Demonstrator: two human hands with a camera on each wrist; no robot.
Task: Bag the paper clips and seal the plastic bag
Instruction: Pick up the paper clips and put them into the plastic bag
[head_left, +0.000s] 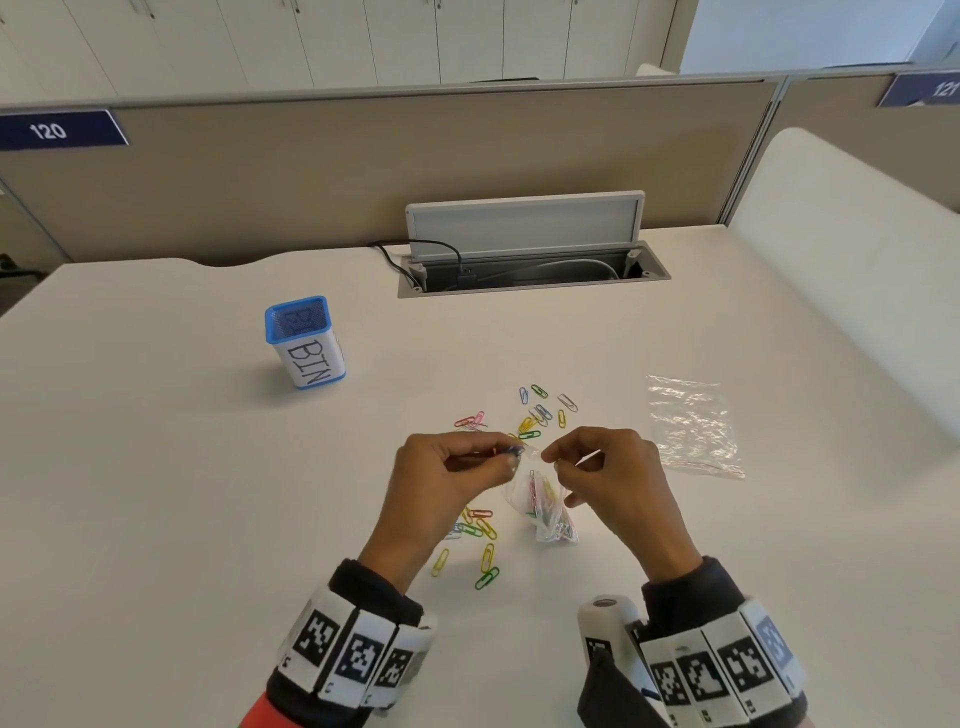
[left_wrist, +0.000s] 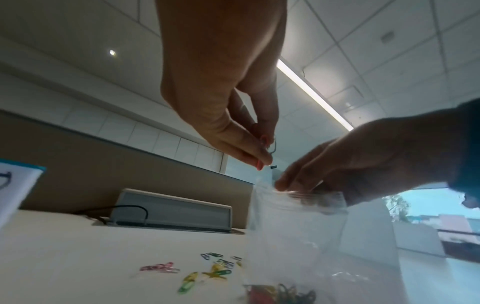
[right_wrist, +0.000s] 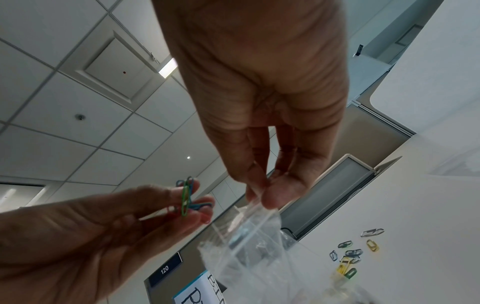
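My right hand (head_left: 613, 478) pinches the rim of the clear plastic bag (head_left: 545, 512), which hangs above the desk (head_left: 182, 493) near its front edge with some paper clips inside. My left hand (head_left: 452, 467) pinches a small bunch of paper clips (right_wrist: 187, 196) at the bag's mouth. Loose paper clips (head_left: 537, 413) lie around it; a second bag (head_left: 693, 423) lies toward the right edge, a blue BIN holder (head_left: 306, 343) toward the left.

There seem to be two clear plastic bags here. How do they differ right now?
The held bag hangs upright, pinched at its mouth by the right hand; the spare bag lies flat on the desk, untouched. The held bag has paper clips inside; none show in the spare bag. Both are small and transparent.
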